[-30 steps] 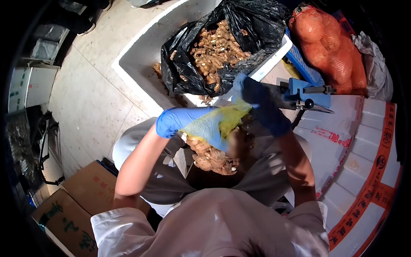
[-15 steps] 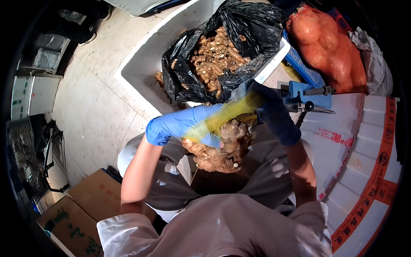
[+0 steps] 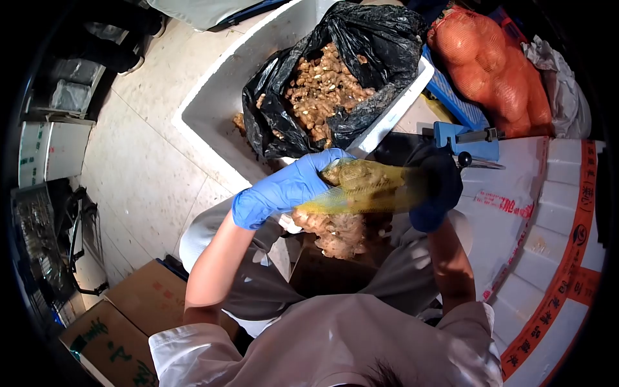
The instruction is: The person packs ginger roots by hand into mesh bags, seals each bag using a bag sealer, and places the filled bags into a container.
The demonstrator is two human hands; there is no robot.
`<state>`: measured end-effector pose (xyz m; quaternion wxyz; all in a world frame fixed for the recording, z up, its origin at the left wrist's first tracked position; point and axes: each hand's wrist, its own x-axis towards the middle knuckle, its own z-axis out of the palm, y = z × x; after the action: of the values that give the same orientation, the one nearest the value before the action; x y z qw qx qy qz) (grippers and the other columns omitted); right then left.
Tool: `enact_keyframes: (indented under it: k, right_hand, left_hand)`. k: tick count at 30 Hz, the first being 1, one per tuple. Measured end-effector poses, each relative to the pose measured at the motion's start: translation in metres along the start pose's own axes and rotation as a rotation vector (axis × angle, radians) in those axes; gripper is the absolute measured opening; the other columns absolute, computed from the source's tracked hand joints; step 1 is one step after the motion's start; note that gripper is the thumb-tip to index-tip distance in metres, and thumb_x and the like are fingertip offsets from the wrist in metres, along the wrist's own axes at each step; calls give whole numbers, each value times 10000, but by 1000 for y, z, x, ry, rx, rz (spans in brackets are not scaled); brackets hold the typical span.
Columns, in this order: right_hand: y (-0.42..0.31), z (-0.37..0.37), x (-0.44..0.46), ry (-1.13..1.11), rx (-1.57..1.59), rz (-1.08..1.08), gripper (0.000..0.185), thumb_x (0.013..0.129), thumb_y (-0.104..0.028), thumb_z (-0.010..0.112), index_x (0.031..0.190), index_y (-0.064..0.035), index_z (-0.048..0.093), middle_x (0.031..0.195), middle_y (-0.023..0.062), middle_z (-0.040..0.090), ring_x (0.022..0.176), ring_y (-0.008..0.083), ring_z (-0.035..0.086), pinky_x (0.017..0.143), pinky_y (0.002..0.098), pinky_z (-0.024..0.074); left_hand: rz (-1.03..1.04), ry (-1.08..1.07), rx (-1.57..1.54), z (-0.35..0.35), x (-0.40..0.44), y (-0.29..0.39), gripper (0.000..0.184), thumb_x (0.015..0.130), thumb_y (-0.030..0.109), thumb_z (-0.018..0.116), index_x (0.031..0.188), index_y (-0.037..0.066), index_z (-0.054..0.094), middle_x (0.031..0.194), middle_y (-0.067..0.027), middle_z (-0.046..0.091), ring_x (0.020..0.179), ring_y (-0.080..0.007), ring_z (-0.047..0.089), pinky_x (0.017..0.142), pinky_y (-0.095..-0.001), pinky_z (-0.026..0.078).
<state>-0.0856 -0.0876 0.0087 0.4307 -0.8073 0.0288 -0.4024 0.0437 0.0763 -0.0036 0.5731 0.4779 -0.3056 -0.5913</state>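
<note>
Wearing: you have a pale short-sleeved shirt (image 3: pixel 322 335) and grey trousers (image 3: pixel 258 280), knees apart.
Left hand: your blue-gloved left hand (image 3: pixel 280 193) has its grip pinching one end of the yellow net (image 3: pixel 380 193).
Right hand: your right hand (image 3: pixel 438 190), gloved, blurred and in shadow, has its grip bunched on the net's other end.
Ginger: the large ginger root (image 3: pixel 338 235) sits between your hands, above your lap, partly under the mesh and bare below it.
At your sides: brown carton (image 3: pixel 151 290) on your left; white foam boxes (image 3: pixel 561 213) with red tape on your right, a blue device (image 3: pixel 477 148) at their far edge.
Ahead: white foam tub (image 3: pixel 209 106) holding a black plastic bag (image 3: pixel 261 122), opened around ginger pieces (image 3: pixel 325 90).
Farther right: orange net sack (image 3: pixel 490 64), full, beside a whitish plastic bag (image 3: pixel 564 93).
Farther left: someone's dark shoe (image 3: pixel 129 61) on the pale floor (image 3: pixel 142 135).
</note>
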Motion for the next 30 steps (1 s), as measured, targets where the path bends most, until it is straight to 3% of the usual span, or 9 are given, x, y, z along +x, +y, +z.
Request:
enact_keyframes:
  k: [1,3,7,10,14,16,21,28,30]
  right_hand:
    - [-3,-4,-6,-100,-28,55,218,655,-188,672,657,-79,483,614,77,510,584,225,515,534,279,405]
    - [-12,-10,9,-340,-461,-424,210,688,-256,631,681,-89,504,710,66,518,691,217,518,604,319,402]
    - [-14,-5,-1,-599,-423,-212,195,620,-226,644,708,-76,555,790,65,545,746,261,519,698,357,401]
    - [-13,-10,9,-562,-467,-438,107,704,-235,603,737,-148,550,616,22,456,577,208,483,510,291,380]
    - [-6,-8,12,-235,-664,-434,87,707,-187,599,742,-117,560,598,19,478,557,220,500,508,273,403]
    - [-1,-2,11,-133,-148,70,149,712,-163,594,818,-65,556,710,49,535,679,210,537,617,302,437]
    - [-3,11,13,6,966,400,252,830,-205,436,975,-4,479,946,133,533,880,229,522,796,376,411]
    - [24,-1,22,-175,1456,569,225,843,-274,388,796,-57,428,725,57,454,647,170,453,640,299,396]
    - [22,-2,21,-106,1239,530,229,853,-247,348,762,-50,418,653,41,410,580,140,402,552,249,339]
  left_hand:
    - [3,1,2,1,0,0,584,639,70,687,1154,28,414,1068,-40,495,946,-96,431,855,-247,355]
    - [-11,76,-87,2,0,-1,548,617,53,692,1107,22,449,1019,-26,522,908,-84,459,827,-236,377]
    - [-38,145,-62,-4,-3,-7,540,605,42,690,1096,29,466,1007,-25,527,903,-86,470,828,-237,378]
    - [-45,183,52,-4,-7,6,515,610,38,679,1085,33,481,1001,-15,531,902,-86,475,836,-242,373]
    - [30,198,199,2,-9,12,516,594,3,626,1088,25,478,1016,-18,522,943,-106,467,867,-250,343]
    - [117,244,211,7,-9,15,563,562,32,638,1099,25,467,1057,-31,497,977,-123,455,880,-253,327]
    - [268,341,285,2,-14,20,623,536,99,661,1115,19,446,1086,-44,478,1023,-139,436,908,-272,303]
    - [111,106,236,16,-7,17,604,572,35,615,1140,21,409,1075,-51,469,1009,-127,423,891,-247,303]
    - [177,-11,299,23,-7,12,632,565,27,610,1159,15,394,1087,-88,462,1020,-161,424,908,-261,284]
